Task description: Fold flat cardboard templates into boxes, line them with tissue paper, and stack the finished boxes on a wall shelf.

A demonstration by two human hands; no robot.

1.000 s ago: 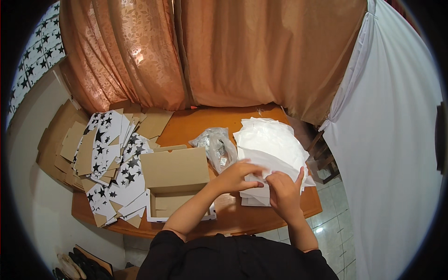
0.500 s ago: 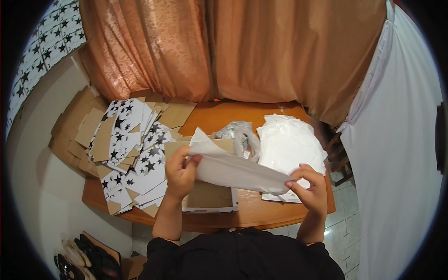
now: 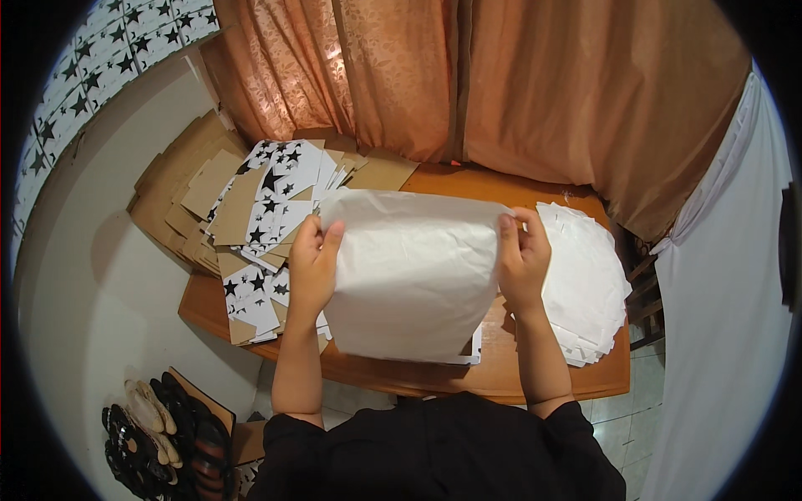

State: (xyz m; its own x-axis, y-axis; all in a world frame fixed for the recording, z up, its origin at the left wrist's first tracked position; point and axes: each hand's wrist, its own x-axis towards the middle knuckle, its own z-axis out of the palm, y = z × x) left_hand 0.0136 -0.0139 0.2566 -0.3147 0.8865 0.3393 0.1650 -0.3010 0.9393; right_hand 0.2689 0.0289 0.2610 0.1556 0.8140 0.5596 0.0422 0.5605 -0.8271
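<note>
Head view, item by item as I log it:

Backdrop: orange curtain (image 3: 468,83) across the far side, white drape (image 3: 718,275) at my right, pale wall at my left with a star-printed panel (image 3: 75,83) near the upper corner.

Surface: wooden table (image 3: 535,380), its near edge running just above my dark sleeves.

Left of table: a heap of flat cardboard (image 3: 180,200) spilling off the far left corner, overlaid by white star-printed blanks (image 3: 276,188) that fan down to the table's left edge.

Right of table: a stack of white sheets (image 3: 585,275), edges fanned, lying flat just beside my right hand.

Held item: one white sheet (image 3: 409,280), creased, spread wide and held up over the table's middle, hiding what lies under it.

Left hand (image 3: 311,265): clamped on the sheet's left edge, thumb on the near face, fingers (image 3: 330,242) curled together around the top corner.

Right hand (image 3: 524,259): clamped on the right edge, fingers (image 3: 508,238) together over the top corner.

Floor, lower left: a row of shoes (image 3: 159,426) beside the wall.
</note>
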